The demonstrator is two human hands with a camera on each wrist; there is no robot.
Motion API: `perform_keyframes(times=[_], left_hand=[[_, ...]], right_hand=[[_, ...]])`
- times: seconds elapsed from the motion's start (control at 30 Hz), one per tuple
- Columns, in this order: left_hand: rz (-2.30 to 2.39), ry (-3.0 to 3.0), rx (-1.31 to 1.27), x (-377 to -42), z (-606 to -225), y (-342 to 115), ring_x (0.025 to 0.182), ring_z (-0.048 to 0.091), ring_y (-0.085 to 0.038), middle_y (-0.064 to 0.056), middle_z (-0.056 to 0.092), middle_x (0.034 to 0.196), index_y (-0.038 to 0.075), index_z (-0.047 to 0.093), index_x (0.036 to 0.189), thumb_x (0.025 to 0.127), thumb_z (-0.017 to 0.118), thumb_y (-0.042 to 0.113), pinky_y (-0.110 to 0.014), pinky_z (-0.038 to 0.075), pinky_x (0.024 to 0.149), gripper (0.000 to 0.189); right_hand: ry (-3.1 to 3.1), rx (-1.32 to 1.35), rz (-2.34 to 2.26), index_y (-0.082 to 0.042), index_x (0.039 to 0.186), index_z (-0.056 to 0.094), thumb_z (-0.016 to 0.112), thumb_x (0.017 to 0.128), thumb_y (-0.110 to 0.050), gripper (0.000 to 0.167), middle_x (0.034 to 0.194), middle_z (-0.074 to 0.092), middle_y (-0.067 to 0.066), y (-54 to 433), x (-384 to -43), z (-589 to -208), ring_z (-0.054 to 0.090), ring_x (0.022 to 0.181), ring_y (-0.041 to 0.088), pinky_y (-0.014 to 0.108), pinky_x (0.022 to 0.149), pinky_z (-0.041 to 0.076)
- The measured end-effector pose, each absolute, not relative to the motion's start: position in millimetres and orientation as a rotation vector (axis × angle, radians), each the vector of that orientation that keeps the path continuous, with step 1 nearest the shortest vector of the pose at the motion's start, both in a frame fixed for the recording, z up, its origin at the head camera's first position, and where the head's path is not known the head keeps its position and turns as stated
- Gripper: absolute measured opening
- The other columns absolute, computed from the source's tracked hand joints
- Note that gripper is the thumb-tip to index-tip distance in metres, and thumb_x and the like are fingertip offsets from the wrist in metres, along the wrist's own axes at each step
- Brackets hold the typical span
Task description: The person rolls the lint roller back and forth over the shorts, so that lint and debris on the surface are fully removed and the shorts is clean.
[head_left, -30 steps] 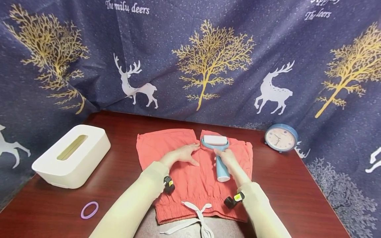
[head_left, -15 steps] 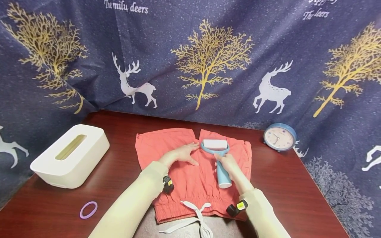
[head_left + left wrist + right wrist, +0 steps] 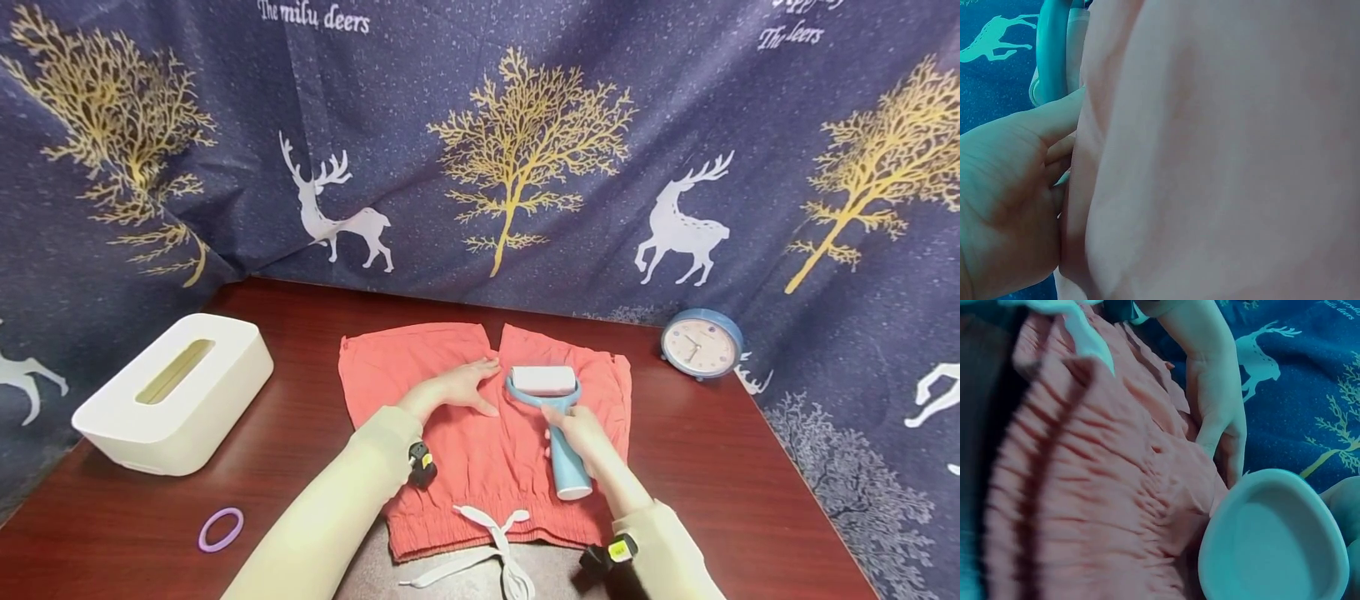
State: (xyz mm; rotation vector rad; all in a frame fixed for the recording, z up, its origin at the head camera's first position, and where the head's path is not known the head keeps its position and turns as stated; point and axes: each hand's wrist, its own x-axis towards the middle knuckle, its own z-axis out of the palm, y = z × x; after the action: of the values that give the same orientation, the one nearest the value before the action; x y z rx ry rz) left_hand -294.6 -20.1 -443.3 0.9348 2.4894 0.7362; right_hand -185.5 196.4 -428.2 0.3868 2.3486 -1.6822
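The lint roller, a white cylinder in a blue plastic frame and handle, has travelled a short way toward the near edge of the counter. It is now over the right leg of the coral-red fabric shorts, just beside the centre seam. The shorts lie flat, leg hems toward the far edge, gathered waistband toward the near edge.

Right hand: fingers curled round the handle; its base end points toward the near edge. Left hand: unmoved relative to the shorts, fingers extended on the cloth, thumb spread away from them.

Assessment: the displacement is consistent with a rolling stroke in progress from hem toward waistband, the left hand apparently steadying the cloth. Roller pressure cannot be determined. Cloth between the roller and the waistband appears not yet covered by this stroke.
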Motion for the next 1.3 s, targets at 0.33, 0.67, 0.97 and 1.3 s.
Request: perform_keyframes(times=[0.33,0.67,0.97,1.3], left_hand=[[0.728,2.493,0.926,-292.8,-442.3,-20.1,0.152,0.015,-0.029,-0.015,0.024,0.161,0.000,0.032,0.151,0.083,0.076,0.032,-0.042,0.017,0.123,0.087],[0.716,2.510,0.917,-292.6,-443.0,-20.6,0.152,0.016,-0.028,-0.014,0.024,0.162,0.000,0.033,0.151,0.083,0.076,0.033,-0.041,0.018,0.122,0.086],[0.714,2.514,0.941,-290.2,-440.5,-19.7,0.151,0.016,-0.029,-0.015,0.026,0.161,-0.002,0.034,0.150,0.083,0.076,0.032,-0.041,0.018,0.123,0.086],[0.730,2.517,0.925,-291.7,-443.5,-19.4,0.152,0.016,-0.028,-0.015,0.024,0.161,-0.001,0.032,0.151,0.083,0.075,0.033,-0.040,0.018,0.122,0.087]], right_hand=[[2.308,0.334,-1.702,0.003,0.089,0.054,0.055,0.099,-0.025,0.030,0.066,0.054,0.003,201.6,-156.2,-429.3,0.055,0.050,0.014,0.027,0.052,0.049],[2.267,0.209,-1.678,0.000,0.084,0.055,0.055,0.099,-0.027,0.031,0.064,0.054,0.000,208.7,-132.6,-426.8,0.057,0.049,0.013,0.029,0.053,0.052],[2.244,0.182,-1.638,-0.003,0.078,0.055,0.055,0.099,-0.028,0.032,0.061,0.054,-0.002,214.9,-111.9,-424.5,0.057,0.049,0.013,0.028,0.052,0.051],[2.231,0.119,-1.551,-0.003,0.079,0.055,0.054,0.099,-0.029,0.033,0.062,0.056,-0.002,229.6,-85.3,-419.0,0.058,0.047,0.012,0.028,0.050,0.052]])
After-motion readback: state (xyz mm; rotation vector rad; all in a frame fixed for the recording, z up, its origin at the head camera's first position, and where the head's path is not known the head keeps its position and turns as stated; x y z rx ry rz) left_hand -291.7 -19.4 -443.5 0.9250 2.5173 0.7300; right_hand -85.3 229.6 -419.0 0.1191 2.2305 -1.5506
